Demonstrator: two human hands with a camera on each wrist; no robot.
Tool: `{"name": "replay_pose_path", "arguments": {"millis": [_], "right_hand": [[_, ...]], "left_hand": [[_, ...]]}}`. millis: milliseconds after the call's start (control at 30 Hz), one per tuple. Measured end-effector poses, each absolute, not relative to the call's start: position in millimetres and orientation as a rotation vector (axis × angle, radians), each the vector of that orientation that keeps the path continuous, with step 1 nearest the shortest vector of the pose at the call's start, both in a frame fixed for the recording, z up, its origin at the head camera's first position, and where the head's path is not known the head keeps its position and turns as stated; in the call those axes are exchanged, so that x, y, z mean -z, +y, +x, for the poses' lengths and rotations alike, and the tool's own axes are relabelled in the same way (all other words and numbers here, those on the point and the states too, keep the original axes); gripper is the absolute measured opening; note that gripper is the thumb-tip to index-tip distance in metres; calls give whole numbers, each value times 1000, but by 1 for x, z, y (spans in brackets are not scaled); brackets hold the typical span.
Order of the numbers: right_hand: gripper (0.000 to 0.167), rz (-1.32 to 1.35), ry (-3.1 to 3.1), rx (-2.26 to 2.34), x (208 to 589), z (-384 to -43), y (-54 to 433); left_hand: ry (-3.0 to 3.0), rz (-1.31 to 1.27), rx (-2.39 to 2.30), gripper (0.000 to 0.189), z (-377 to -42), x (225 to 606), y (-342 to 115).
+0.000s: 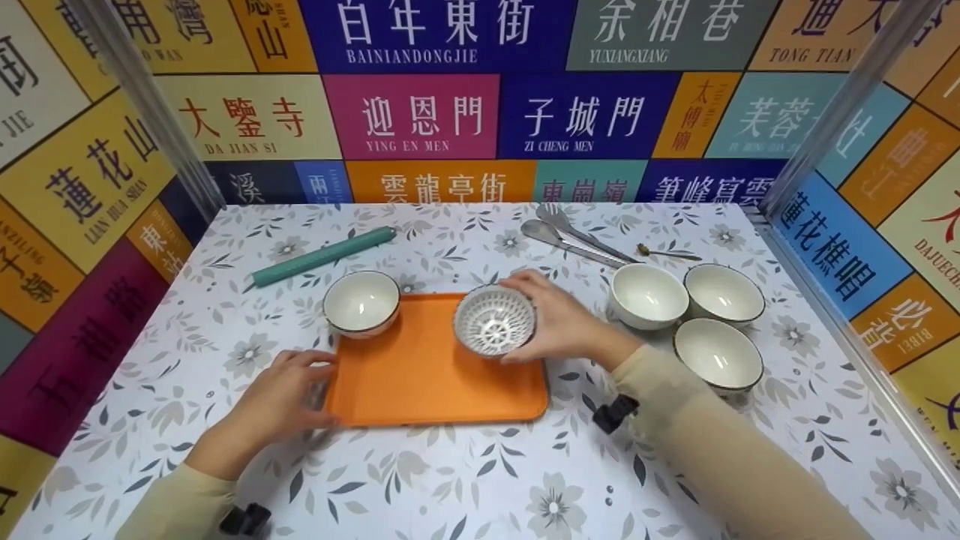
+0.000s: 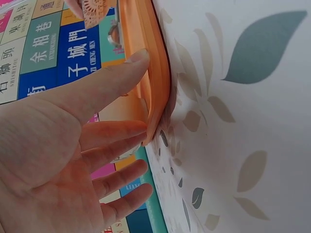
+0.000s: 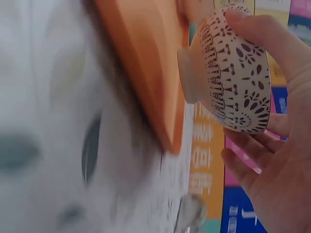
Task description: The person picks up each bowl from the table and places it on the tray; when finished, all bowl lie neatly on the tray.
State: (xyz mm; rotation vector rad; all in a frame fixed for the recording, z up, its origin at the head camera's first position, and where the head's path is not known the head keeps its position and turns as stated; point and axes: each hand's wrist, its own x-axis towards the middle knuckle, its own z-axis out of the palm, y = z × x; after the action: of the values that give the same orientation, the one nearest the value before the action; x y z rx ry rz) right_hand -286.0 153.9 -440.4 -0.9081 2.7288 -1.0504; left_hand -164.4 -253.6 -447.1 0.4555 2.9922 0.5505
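My right hand (image 1: 551, 319) grips a patterned bowl (image 1: 495, 321) by its side, over the right part of an orange tray (image 1: 427, 379). In the right wrist view the bowl (image 3: 238, 73) is upright, its foot towards the tray, with the thumb on one side and fingers on the other. My left hand (image 1: 277, 397) is at the tray's left edge. The left wrist view shows its thumb (image 2: 138, 60) against the tray rim (image 2: 158, 63), the other fingers fairly straight beside it. A white bowl (image 1: 362, 304) sits at the tray's back left corner.
Three more bowls stand grouped on the right, one in front (image 1: 718, 354). Behind them lie metal utensils (image 1: 574, 238) and a small spoon (image 1: 667, 253). A green stick-like thing (image 1: 324, 256) lies at back left. Lettered panels (image 1: 420, 116) enclose the table's back and sides.
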Motion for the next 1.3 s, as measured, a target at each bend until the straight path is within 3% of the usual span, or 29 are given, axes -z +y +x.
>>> {"name": "replay_pose_path", "arguments": {"millis": [300, 667, 1167, 1300], "right_hand": [[117, -966, 2572, 1127, 450, -251, 72], [117, -1119, 2507, 1083, 464, -242, 10], [122, -1160, 2473, 991, 468, -238, 20], [107, -1116, 2518, 925, 459, -241, 47]], "left_hand": [[2963, 404, -579, 70, -165, 449, -254], [2977, 436, -634, 73, -165, 451, -257], [2990, 456, -684, 72, -165, 454, -258], [2980, 506, -676, 70, -163, 453, -264]]}}
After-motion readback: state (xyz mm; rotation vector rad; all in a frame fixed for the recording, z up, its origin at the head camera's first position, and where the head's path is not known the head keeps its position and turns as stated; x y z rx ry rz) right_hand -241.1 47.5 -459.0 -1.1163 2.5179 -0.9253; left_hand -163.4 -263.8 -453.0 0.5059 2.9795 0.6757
